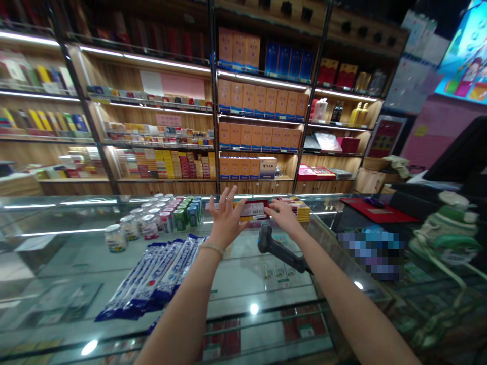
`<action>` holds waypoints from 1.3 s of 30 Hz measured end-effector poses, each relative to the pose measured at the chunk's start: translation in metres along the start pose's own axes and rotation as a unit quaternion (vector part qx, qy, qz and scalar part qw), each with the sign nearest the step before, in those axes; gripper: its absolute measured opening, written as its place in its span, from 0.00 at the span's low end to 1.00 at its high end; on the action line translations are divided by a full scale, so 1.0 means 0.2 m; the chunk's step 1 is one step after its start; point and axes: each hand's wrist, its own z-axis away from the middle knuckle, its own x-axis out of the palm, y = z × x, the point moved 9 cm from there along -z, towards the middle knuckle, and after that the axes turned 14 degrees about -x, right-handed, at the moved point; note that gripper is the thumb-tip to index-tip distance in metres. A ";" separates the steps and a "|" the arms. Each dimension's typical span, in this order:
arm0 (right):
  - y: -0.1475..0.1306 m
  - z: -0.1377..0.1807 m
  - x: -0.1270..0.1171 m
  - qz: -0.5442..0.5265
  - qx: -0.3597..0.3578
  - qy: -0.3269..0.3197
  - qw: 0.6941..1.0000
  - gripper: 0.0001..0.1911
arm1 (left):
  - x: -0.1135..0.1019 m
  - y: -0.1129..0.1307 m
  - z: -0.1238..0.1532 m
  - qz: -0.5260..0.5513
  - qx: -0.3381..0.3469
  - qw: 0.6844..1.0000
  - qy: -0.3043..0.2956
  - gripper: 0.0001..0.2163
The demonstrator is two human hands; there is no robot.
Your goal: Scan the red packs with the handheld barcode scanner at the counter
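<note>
A small red and yellow box (254, 209) with a white barcode label faces me on the glass counter. At its left end is my left hand (226, 218), fingers spread and thumb near the box. My right hand (283, 215) reaches to the box's right end with its fingers extended; its fingertips are close to or touching the edge. Neither hand is wrapped round anything. Just in front of the box lies a black handheld barcode scanner (283, 248), its handle partly hidden by my right forearm. Beside my right hand stands a stack of yellow and red packs (300, 209).
Blue and white long packets (155, 279) lie left of my left forearm. Behind them stand several jars (116, 238) and small green cans (180, 219). A green bottle with a strap (449, 228) and a red mat (380, 210) are at right. Shelves of boxes (261, 101) line the back.
</note>
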 end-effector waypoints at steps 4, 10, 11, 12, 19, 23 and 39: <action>0.00 0.10 -0.07 0.038 0.044 -0.048 0.997 0.19 | 0.01 -0.03 0.00 0.005 -0.022 1.000 -0.008 0.33; -0.06 0.31 -0.08 0.125 0.064 -0.201 0.970 0.38 | 0.03 -0.05 0.00 0.009 -0.034 0.999 -0.011 0.32; -0.08 0.34 -0.07 0.126 0.059 -0.217 0.966 0.41 | 0.03 -0.05 0.01 0.011 -0.035 0.999 -0.010 0.31; -0.11 0.36 -0.06 0.129 0.053 -0.228 0.964 0.42 | 0.03 -0.05 0.01 0.011 -0.036 0.999 -0.010 0.31; -0.21 0.47 0.05 0.196 0.014 -0.204 0.959 0.37 | 0.04 -0.09 0.01 0.015 -0.053 0.998 0.005 0.29; -0.22 0.51 0.11 0.221 -0.019 -0.167 0.961 0.32 | 0.05 -0.10 0.01 0.006 -0.054 0.998 0.013 0.30; -0.29 0.53 -0.04 0.180 -0.104 -0.002 0.978 0.16 | 0.06 -0.10 0.02 -0.002 -0.062 0.998 0.011 0.30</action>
